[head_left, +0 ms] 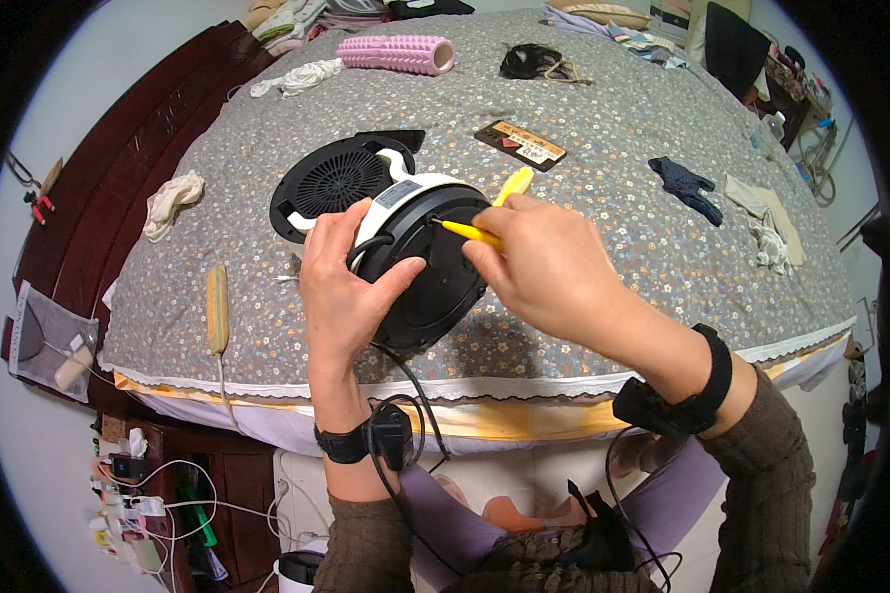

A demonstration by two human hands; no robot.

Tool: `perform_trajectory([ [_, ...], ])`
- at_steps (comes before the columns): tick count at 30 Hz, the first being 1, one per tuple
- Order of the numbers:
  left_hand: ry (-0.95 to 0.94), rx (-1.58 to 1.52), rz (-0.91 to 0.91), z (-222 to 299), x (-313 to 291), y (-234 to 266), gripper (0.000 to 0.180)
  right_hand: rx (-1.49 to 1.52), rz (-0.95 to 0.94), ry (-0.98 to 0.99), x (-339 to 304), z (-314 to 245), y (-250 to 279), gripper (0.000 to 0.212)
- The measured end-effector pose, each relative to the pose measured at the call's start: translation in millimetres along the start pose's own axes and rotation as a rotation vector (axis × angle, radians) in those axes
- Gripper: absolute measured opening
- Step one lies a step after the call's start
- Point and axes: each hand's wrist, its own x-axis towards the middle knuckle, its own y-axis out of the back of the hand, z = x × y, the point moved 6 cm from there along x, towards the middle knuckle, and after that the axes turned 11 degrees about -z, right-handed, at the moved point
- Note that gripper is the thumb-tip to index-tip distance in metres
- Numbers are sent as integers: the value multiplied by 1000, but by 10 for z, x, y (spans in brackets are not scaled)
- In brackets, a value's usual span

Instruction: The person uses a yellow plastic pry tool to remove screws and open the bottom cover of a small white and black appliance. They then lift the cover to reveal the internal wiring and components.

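Observation:
On the bed, a white and black appliance (394, 195) with a round slotted grille lies tipped, its round black base (420, 282) turned toward me. My left hand (346, 272) holds it by the rim, fingers over the white side and thumb across the base. My right hand (539, 247) is closed around a yellow-handled screwdriver (470, 233); its dark tip meets the base near the upper edge. Another yellow piece (514, 185) shows just above that hand; whether it belongs to the same tool I cannot tell. A black cord (405, 366) hangs from the appliance.
A flat dark box (520, 145) lies beyond my right hand. Farther back are a pink foam roller (396, 54) and a black mesh item (534, 62). To the left lies a yellowish corded stick (218, 308). Small clothes (684, 188) lie right. Cables (193, 504) crowd the lower left.

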Motion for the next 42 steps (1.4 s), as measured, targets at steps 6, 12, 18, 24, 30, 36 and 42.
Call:
perform_trajectory([
  [6,-13,15,-1,4,-4,-7,65,733,-440,-305,74,245,-170,25],
  [12,-12,18,1,-5,0,-14,65,-109,-143,28,100,20,-12,19],
  [18,1,-16,12,-8,-1,-20,65,-172,46,78,-19,-50,-28,13],
  [24,2,1,9,2,2,-14,64,444,-313,-160,86,178,-82,24],
  [30,3,-2,18,2,3,-25,64,-145,-12,64,34,-29,-19,13],
  [36,-5,-31,25,-6,7,-34,63,-251,210,213,-36,-47,36,20],
  [42,-6,-32,28,-14,5,-37,63,139,-134,2,85,142,-45,25],
])
